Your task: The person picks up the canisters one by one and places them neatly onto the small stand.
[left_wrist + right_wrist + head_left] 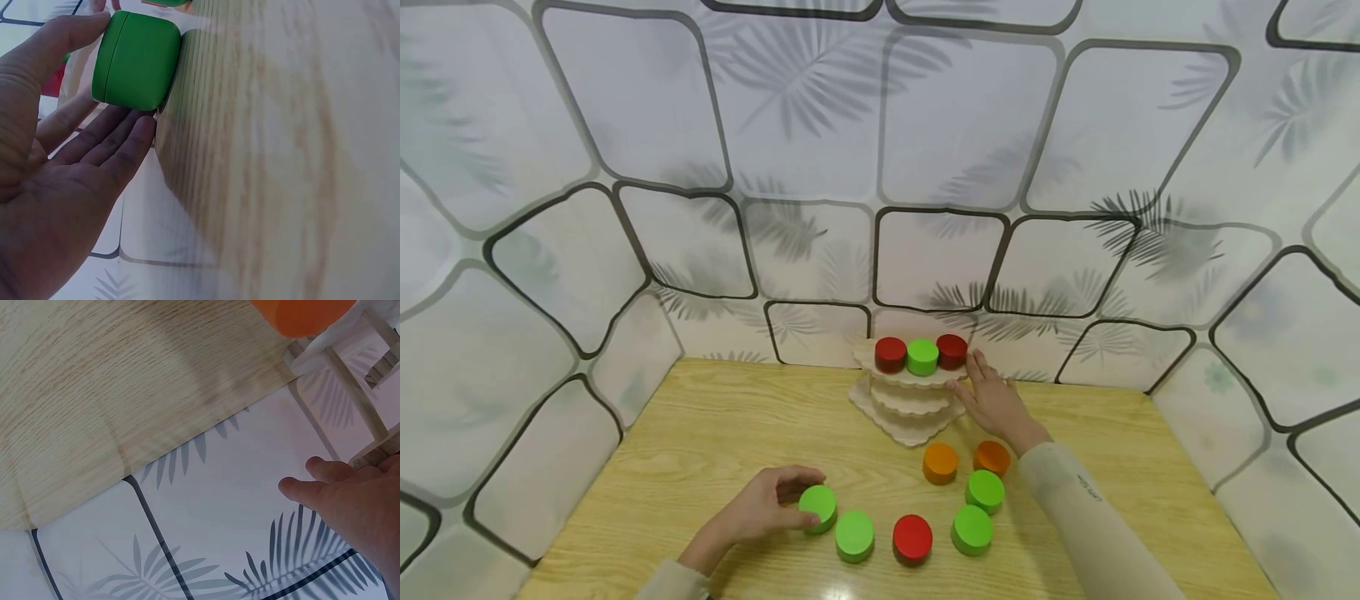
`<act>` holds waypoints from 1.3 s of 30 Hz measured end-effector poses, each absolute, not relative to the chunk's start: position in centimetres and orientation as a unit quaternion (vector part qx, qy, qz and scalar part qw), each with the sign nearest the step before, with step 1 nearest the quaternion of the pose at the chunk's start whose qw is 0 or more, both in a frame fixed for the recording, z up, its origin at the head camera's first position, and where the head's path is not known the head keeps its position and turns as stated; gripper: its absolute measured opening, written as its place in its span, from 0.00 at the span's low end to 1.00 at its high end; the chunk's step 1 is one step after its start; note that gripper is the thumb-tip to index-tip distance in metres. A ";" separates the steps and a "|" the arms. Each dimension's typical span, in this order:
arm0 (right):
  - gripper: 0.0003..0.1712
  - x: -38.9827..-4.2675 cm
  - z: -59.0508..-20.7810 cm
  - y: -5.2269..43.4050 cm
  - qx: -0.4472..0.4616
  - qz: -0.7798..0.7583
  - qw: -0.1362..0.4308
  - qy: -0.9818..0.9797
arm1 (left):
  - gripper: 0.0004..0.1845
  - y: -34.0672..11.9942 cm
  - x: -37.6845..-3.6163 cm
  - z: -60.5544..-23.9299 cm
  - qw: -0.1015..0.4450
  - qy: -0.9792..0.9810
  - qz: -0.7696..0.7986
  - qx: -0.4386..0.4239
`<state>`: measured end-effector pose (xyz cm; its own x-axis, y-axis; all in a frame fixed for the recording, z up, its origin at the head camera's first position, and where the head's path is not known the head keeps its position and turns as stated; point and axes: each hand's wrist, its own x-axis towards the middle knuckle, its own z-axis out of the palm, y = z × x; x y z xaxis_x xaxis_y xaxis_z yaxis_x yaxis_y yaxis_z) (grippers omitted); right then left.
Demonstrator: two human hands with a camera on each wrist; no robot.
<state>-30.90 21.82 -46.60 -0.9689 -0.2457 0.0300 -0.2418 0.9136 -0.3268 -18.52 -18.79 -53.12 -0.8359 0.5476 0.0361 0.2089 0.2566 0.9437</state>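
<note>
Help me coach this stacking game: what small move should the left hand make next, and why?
Probably lift the green disc clear of the table. The left hand already has thumb and fingers around it, yet it sits on the wood, while the right hand rests at the tiered stand, whose lower shelves look free.

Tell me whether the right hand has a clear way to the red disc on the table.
Probably yes. The right hand rests by the stand; the red disc lies in the open, though the orange discs sit along the way.

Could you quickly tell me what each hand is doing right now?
Left hand: grips a green disc.
Right hand: open, against the tiered stand.
</note>
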 end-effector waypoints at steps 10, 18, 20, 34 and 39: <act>0.50 -30.9 -46.6 21.8 -0.125 -0.165 0.005 0.978 | 0.32 -18.7 -18.3 -53.0 0.151 0.781 0.553 0.247; 0.50 -31.1 -46.6 21.8 -0.123 -0.165 0.009 0.979 | 0.31 -18.6 -18.2 -52.8 0.150 0.786 0.549 0.241; 0.50 -31.1 -46.7 21.9 -0.122 -0.164 0.010 0.979 | 0.31 -18.5 -18.2 -52.8 0.149 0.789 0.548 0.235; 0.50 -31.1 -46.8 21.8 -0.121 -0.164 0.008 0.979 | 0.31 -17.8 -19.5 -52.2 0.089 0.822 0.523 0.204; 0.50 -31.0 -46.6 21.8 -0.120 -0.166 0.011 0.979 | 0.32 -17.4 -20.2 -51.5 0.074 0.825 0.534 0.173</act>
<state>-31.03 21.83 -46.65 -0.9708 -0.2393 0.0188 -0.2321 0.9158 -0.3277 -20.22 -17.37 -51.47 -0.9291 0.3645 0.0618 0.2057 0.3709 0.9056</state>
